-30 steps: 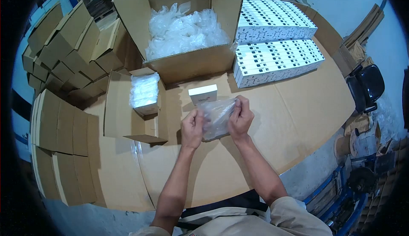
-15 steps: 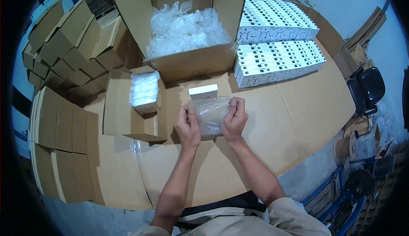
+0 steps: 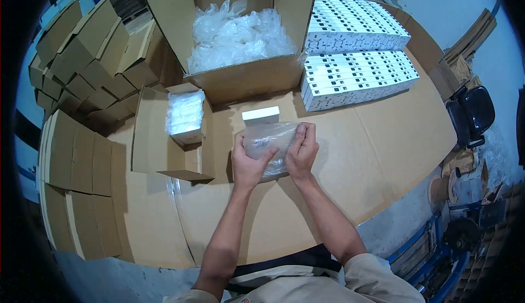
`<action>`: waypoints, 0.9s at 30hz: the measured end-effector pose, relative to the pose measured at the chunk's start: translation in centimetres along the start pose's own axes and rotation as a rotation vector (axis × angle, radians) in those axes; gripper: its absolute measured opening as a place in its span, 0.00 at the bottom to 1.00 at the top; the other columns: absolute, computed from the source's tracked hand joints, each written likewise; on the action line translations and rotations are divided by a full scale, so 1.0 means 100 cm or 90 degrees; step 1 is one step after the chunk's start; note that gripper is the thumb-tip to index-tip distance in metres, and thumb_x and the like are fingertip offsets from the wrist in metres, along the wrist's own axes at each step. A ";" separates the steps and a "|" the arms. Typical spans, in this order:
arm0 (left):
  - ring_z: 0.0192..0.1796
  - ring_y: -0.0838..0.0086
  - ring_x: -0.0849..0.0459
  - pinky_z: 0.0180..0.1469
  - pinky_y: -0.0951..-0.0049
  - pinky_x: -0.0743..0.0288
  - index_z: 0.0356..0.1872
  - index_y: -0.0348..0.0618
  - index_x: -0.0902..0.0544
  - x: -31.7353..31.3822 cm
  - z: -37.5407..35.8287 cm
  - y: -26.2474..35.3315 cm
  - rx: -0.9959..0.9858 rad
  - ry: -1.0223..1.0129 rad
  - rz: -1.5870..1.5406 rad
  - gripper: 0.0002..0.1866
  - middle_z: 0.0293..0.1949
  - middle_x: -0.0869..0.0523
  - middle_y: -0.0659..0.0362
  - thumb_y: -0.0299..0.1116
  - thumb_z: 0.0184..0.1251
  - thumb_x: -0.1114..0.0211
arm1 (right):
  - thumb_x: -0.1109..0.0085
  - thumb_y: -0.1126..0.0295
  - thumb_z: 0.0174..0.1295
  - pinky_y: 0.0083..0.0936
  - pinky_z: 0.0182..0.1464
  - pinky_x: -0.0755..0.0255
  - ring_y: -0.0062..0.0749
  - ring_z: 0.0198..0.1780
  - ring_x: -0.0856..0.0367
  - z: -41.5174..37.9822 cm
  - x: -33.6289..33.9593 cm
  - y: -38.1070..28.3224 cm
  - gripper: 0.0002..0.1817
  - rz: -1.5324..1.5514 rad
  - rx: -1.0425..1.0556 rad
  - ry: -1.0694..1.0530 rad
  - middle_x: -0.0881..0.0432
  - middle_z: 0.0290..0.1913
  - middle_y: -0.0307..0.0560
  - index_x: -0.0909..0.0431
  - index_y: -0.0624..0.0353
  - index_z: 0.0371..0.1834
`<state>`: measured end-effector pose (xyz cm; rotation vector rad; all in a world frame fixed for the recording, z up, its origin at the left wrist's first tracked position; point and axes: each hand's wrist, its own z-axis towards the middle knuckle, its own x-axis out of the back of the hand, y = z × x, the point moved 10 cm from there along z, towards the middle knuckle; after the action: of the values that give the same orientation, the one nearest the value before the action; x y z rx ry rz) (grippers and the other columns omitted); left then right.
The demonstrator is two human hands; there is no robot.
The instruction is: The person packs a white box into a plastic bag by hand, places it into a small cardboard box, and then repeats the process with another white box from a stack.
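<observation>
A clear plastic bag point(image 3: 268, 139) is stretched between my two hands above the cardboard-covered table. My left hand point(image 3: 250, 163) holds its left side, with the thumb lying across the front. On the right, my right hand point(image 3: 302, 151) pinches the bag's upper right edge between thumb and fingers. Just beyond the bag stands a small white box point(image 3: 260, 115), its lower part hidden behind the plastic. To the left, an open carton point(image 3: 150, 133) holds several plastic-wrapped boxes point(image 3: 185, 114) in a row.
A large open carton point(image 3: 246, 79) full of clear bags point(image 3: 238, 35) stands at the back. White boxes point(image 3: 358, 79) are lined up in two blocks at the back right. Brown cartons point(image 3: 82, 166) stand along the left side. A black chair point(image 3: 473, 112) is beyond the table's right edge.
My left hand has shifted slightly right, and its thumb has moved inward over the bag. My right hand has hardly moved.
</observation>
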<state>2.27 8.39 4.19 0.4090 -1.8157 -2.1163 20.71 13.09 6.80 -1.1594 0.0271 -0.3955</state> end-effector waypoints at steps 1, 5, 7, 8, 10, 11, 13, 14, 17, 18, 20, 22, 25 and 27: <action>0.42 0.76 0.15 0.46 0.75 0.20 0.50 0.35 0.20 -0.003 0.003 -0.010 0.013 -0.049 0.020 0.20 0.38 0.13 0.60 0.36 0.67 0.22 | 0.50 0.67 0.81 0.32 0.26 0.32 0.25 0.23 0.24 0.000 -0.004 0.004 0.09 0.027 -0.025 -0.028 0.23 0.23 0.46 0.27 0.62 0.45; 0.45 0.73 0.12 0.49 0.73 0.17 0.59 0.32 0.21 -0.006 0.004 -0.020 0.133 -0.111 -0.065 0.30 0.44 0.11 0.55 0.30 0.58 0.16 | 0.42 0.68 0.78 0.25 0.29 0.31 0.16 0.28 0.24 0.002 -0.019 0.009 0.09 0.140 -0.066 -0.134 0.20 0.25 0.38 0.23 0.64 0.45; 0.45 0.73 0.12 0.49 0.72 0.16 0.58 0.32 0.20 -0.003 0.006 -0.019 0.128 -0.115 -0.033 0.29 0.44 0.11 0.55 0.29 0.57 0.16 | 0.40 0.68 0.77 0.21 0.31 0.30 0.14 0.30 0.23 0.006 -0.021 0.021 0.09 0.181 -0.110 -0.155 0.18 0.27 0.36 0.21 0.65 0.44; 0.45 0.74 0.12 0.50 0.72 0.15 0.57 0.33 0.20 -0.002 0.006 -0.018 0.126 -0.117 -0.016 0.29 0.44 0.11 0.54 0.29 0.56 0.16 | 0.39 0.68 0.77 0.19 0.33 0.29 0.14 0.31 0.23 0.008 -0.017 0.034 0.10 0.193 -0.157 -0.151 0.18 0.28 0.36 0.20 0.65 0.44; 0.46 0.74 0.12 0.49 0.72 0.15 0.57 0.33 0.19 -0.001 0.007 -0.014 0.110 -0.134 0.045 0.29 0.43 0.11 0.54 0.30 0.55 0.15 | 0.37 0.68 0.75 0.18 0.37 0.28 0.16 0.34 0.20 0.014 -0.009 0.042 0.09 0.222 -0.189 -0.113 0.16 0.32 0.38 0.18 0.65 0.43; 0.46 0.74 0.12 0.49 0.71 0.15 0.57 0.34 0.19 -0.001 0.007 -0.013 0.102 -0.142 0.076 0.30 0.43 0.11 0.54 0.30 0.55 0.15 | 0.36 0.68 0.74 0.19 0.40 0.26 0.18 0.37 0.19 0.018 -0.003 0.041 0.09 0.240 -0.174 -0.080 0.14 0.35 0.40 0.17 0.64 0.43; 0.46 0.74 0.12 0.49 0.71 0.15 0.57 0.35 0.19 -0.001 0.007 -0.016 0.102 -0.147 0.064 0.30 0.43 0.10 0.55 0.30 0.55 0.15 | 0.33 0.70 0.70 0.23 0.47 0.25 0.24 0.44 0.17 0.024 0.006 0.022 0.08 0.204 -0.082 -0.064 0.13 0.42 0.43 0.16 0.62 0.44; 0.46 0.74 0.12 0.50 0.71 0.15 0.57 0.35 0.19 -0.002 0.007 -0.017 0.100 -0.150 0.057 0.30 0.43 0.10 0.55 0.31 0.54 0.15 | 0.31 0.71 0.68 0.27 0.51 0.24 0.28 0.48 0.17 0.027 0.009 0.006 0.08 0.151 -0.004 -0.082 0.12 0.46 0.44 0.15 0.61 0.45; 0.46 0.74 0.12 0.50 0.71 0.16 0.56 0.35 0.18 -0.005 0.007 -0.011 0.099 -0.159 0.044 0.29 0.44 0.10 0.55 0.31 0.54 0.15 | 0.27 0.73 0.60 0.37 0.63 0.28 0.41 0.61 0.20 0.024 0.004 -0.034 0.11 0.018 0.175 -0.150 0.14 0.57 0.46 0.13 0.58 0.46; 0.47 0.74 0.11 0.51 0.70 0.16 0.55 0.36 0.17 -0.005 0.007 -0.010 0.098 -0.163 0.047 0.28 0.44 0.09 0.54 0.32 0.54 0.15 | 0.26 0.74 0.58 0.41 0.66 0.30 0.44 0.64 0.22 0.021 -0.001 -0.042 0.13 -0.022 0.226 -0.175 0.15 0.60 0.46 0.13 0.57 0.46; 0.48 0.73 0.10 0.51 0.68 0.15 0.54 0.38 0.15 -0.005 0.007 -0.009 0.096 -0.170 0.052 0.27 0.45 0.08 0.53 0.33 0.54 0.15 | 0.26 0.74 0.56 0.42 0.68 0.31 0.46 0.66 0.24 0.018 -0.005 -0.041 0.13 -0.014 0.210 -0.192 0.16 0.61 0.46 0.12 0.57 0.45; 0.48 0.73 0.10 0.52 0.67 0.15 0.54 0.38 0.15 -0.004 0.009 -0.006 0.062 -0.166 0.081 0.27 0.45 0.08 0.54 0.33 0.54 0.15 | 0.25 0.75 0.55 0.42 0.68 0.31 0.46 0.66 0.24 0.017 -0.008 -0.040 0.12 -0.008 0.208 -0.197 0.16 0.62 0.46 0.12 0.56 0.44; 0.48 0.72 0.10 0.53 0.67 0.16 0.55 0.38 0.14 -0.002 0.010 -0.006 0.048 -0.160 0.093 0.27 0.46 0.07 0.55 0.33 0.54 0.15 | 0.25 0.76 0.56 0.39 0.65 0.28 0.45 0.65 0.23 0.016 -0.007 -0.037 0.10 -0.004 0.216 -0.188 0.16 0.61 0.46 0.10 0.56 0.41; 0.48 0.72 0.10 0.53 0.67 0.16 0.54 0.37 0.15 -0.002 0.010 -0.007 0.053 -0.156 0.089 0.26 0.45 0.08 0.55 0.32 0.54 0.15 | 0.25 0.76 0.55 0.37 0.61 0.26 0.44 0.64 0.23 0.016 -0.006 -0.037 0.08 -0.003 0.209 -0.183 0.15 0.61 0.45 0.10 0.55 0.39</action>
<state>1.96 9.47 3.63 0.0398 -2.0059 -2.0741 19.42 13.50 10.66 -0.8812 -0.2816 -0.2232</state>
